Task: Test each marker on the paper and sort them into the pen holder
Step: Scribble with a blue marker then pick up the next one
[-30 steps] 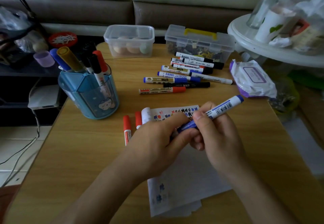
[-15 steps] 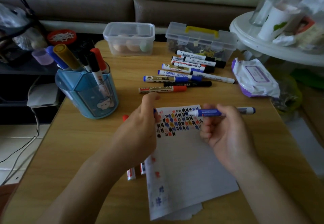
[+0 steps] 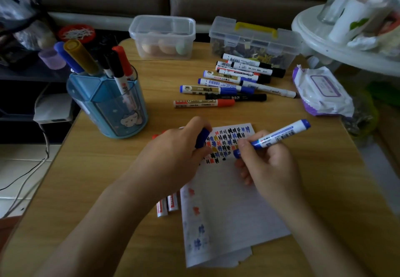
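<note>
Cap (image 3: 202,138) now off, gripped by the left hand (image 3: 173,157); right hand (image 3: 268,164) pinches the blue marker (image 3: 281,134), tip seemingly touching the paper (image 3: 227,211).

Egg tub (image 3: 162,38) beside yellow-handled case (image 3: 255,42), far edge; wipes pack (image 3: 320,91) right.

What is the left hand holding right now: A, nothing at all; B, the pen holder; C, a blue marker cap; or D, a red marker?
C: the left hand has its fingers curled round the blue cap, while the right hand holds the uncapped blue marker with its tip down on the paper.
</note>
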